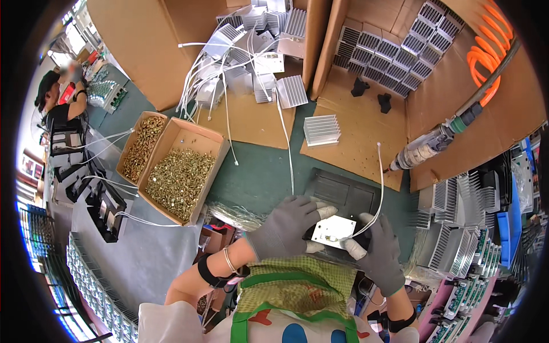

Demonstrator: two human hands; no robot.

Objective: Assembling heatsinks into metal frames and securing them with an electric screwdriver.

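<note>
A flat silver metal plate (330, 230) with small holes and a white cable (377, 194) is gripped between my two hands, close in front of my body. Whether fins lie under it is hidden. My left hand (289, 228), in a grey glove with pale fingertip covers, closes on its left edge. At its right edge, my right hand (380, 251), gloved the same way, pinches the plate near the cable, which curves up and away. Just beyond the plate lies a black rectangular fixture (343, 191) with recesses, partly covered by it.
Left stand two cardboard boxes of brass-coloured screws (177, 183). Heat sinks with white cables (243, 63) pile up at the back. A lone heat sink (322, 130) sits on cardboard. A power screwdriver (423, 148) with an orange coiled hose hangs right. Another person (66, 106) works far left.
</note>
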